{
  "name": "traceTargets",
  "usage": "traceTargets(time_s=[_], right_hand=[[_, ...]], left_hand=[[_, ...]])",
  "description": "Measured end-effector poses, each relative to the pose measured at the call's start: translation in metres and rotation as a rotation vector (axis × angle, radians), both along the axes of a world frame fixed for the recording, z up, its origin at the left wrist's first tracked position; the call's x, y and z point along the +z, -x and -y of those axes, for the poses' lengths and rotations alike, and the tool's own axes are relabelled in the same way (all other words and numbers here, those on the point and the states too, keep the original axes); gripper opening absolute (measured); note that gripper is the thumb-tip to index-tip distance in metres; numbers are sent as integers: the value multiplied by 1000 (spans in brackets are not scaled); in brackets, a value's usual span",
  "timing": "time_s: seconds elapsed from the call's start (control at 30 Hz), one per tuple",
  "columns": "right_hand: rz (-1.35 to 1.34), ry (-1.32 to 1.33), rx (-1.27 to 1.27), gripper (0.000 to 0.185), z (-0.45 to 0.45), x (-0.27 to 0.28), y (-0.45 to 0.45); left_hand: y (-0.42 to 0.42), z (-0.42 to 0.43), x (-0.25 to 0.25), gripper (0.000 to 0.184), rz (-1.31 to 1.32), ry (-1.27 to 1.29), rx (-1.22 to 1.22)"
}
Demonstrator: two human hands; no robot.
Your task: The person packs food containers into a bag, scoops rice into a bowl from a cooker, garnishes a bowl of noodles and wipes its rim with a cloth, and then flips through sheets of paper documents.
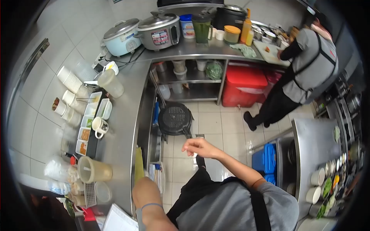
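Left hand [147,189] was foreshortened, fingers hidden – grip could not be told. A flat yellow-green piece [138,163], material unclear, lay near it along the smooth metal table [127,100]'s edge. Right hand [199,148] was empty – grip loosely curled, not closed.

The person's right arm [243,169] reaches inward in front of the body, its right hand [202,148] raised, fingers [189,147] loosely curled. The left arm [157,218] extends forward at lower left; its left hand [145,190] is hard to make out, fingers hidden.
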State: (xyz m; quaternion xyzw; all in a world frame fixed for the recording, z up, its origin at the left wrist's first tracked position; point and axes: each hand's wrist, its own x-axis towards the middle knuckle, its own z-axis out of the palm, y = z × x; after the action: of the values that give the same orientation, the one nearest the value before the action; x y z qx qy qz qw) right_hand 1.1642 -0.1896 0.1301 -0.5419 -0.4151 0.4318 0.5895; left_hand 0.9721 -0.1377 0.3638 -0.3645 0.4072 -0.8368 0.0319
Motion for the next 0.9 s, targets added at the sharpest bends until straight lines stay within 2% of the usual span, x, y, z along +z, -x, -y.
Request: traceTargets(time_s=[0.07,0.1,0.13,0.17,0.2,0.23,0.27,0.3,0.37,0.4,0.43,0.47,0.5,0.57,0.67,0.7,0.73,0.8,0.9], right_hand=[[46,6,-42,18,-12,8,-56],[75,21,-101,18,-11,12,-84],[111,38,-136,18,-7,17,-115],[143,57,-168,18,0,23,-146],[221,76,-261,17,9,32,-173],[294,93,-354,16,20,41,-198],[367,130,-439,16,33,42,-226],[439,165,-524,16,47,41,-251],[328,186,-670,17,70,38,-296],[317,195,-734,18,79,37,-318],[307,207,-795,20,83,38,-342],[324,187,-811,20,83,41,-366],[343,167,-821,20,79,45,-392],[327,127,-799,20,51,56,-446],[313,162,-675,21,-33,100,-503],[505,111,-596,22,-63,102,-527],[506,74,-484,22,-96,115,-543],[677,-51,-379,26,-168,128,-572],[973,-247,-310,40,-270,177,-583]], left_hand=[[-51,-47,-16,46,93,-78,33],[-81,-74,-27,36,177,59,120],[-110,-105,-47,38,264,198,207],[-127,-141,-94,30,-94,388,544],[-147,-179,-118,23,-607,480,683],[-199,-192,-103,27,-853,642,840],[-241,-227,-126,36,-1086,804,776],[-269,-263,-148,49,-1266,877,910],[-300,-336,-214,65,-1424,971,1091],[-308,-368,-246,65,-1413,981,1103],[-310,-396,-279,72,-1546,1033,1219],[-310,-413,-303,80,-1681,1091,1335],[-313,-423,-318,80,-1671,1121,1347],[-315,-431,-342,93,-1900,1373,1453],[-324,-427,-354,99,-1821,1474,1518],[-331,-431,-353,99,-1806,1508,1516],[-329,-429,-353,100,-1808,1505,1510],[-329,-427,-350,101,-1804,1496,1520],[-334,-426,-345,100,-1811,1533,1526]])
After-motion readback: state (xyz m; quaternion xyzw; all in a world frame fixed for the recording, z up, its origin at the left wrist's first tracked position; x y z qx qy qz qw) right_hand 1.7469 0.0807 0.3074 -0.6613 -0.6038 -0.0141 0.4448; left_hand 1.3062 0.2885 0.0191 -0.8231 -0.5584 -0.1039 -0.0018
